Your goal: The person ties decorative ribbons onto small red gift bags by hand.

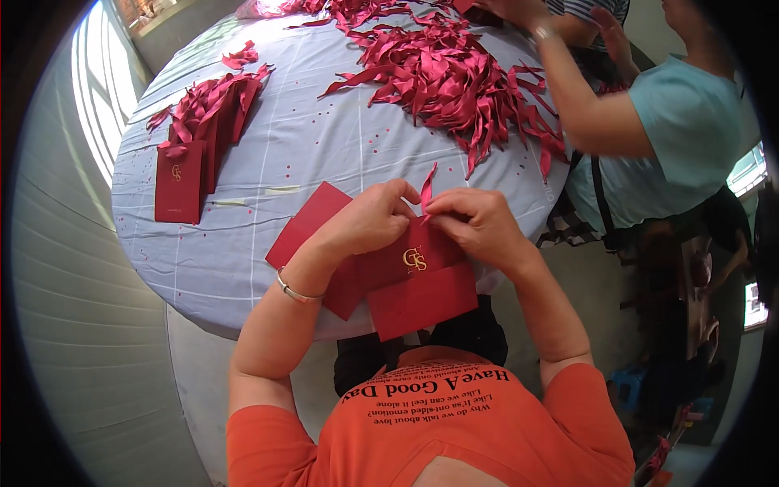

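A dark red paper bag (448,247) with a gold emblem lies at the table's near edge, its lower panel lifted towards me. A glossy red ribbon (428,186) stands up from its far edge. My right hand (480,225) pinches this ribbon between thumb and forefinger. Just left of it, my left hand (375,215) has its fingers curled in close to the ribbon; what they grip is hidden. Under my left wrist lie more flat red bags (311,219), partly covered by the hand and the bag in front.
Several red bags with ribbons (180,187) stand in a row at the table's left. A big heap of red ribbons (442,77) covers the far middle. The round table has a pale checked cloth (268,162). At right, a person in light blue (649,146) reaches over the table.
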The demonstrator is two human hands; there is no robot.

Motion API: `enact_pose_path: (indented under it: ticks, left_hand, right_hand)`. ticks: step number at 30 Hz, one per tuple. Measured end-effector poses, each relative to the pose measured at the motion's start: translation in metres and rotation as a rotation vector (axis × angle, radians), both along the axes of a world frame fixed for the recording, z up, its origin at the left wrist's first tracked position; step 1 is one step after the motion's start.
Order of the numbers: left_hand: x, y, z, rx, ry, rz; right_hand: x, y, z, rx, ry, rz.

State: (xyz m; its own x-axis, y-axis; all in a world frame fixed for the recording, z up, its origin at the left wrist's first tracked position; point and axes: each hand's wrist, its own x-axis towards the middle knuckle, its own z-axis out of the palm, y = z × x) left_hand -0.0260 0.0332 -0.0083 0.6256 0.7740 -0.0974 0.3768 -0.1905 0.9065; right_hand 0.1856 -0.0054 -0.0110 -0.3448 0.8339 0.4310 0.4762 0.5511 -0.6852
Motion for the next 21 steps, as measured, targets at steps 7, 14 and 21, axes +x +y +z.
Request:
enact_pose_path:
  ticks: [7, 14, 21]
  left_hand:
    - [-0.006, 0.001, 0.003, 0.165, 0.05, 0.034]
    - [-0.026, 0.005, 0.027, 0.255, 0.261, -0.092]
    - [-0.037, 0.012, 0.032, -0.066, 0.146, -0.105]
  right_hand:
    - [-0.003, 0.008, -0.001, -0.111, -0.056, 0.046]
    - [-0.005, 0.005, 0.002, -0.024, -0.092, 0.023]
    - [-0.006, 0.006, 0.004, 0.066, -0.138, -0.013]
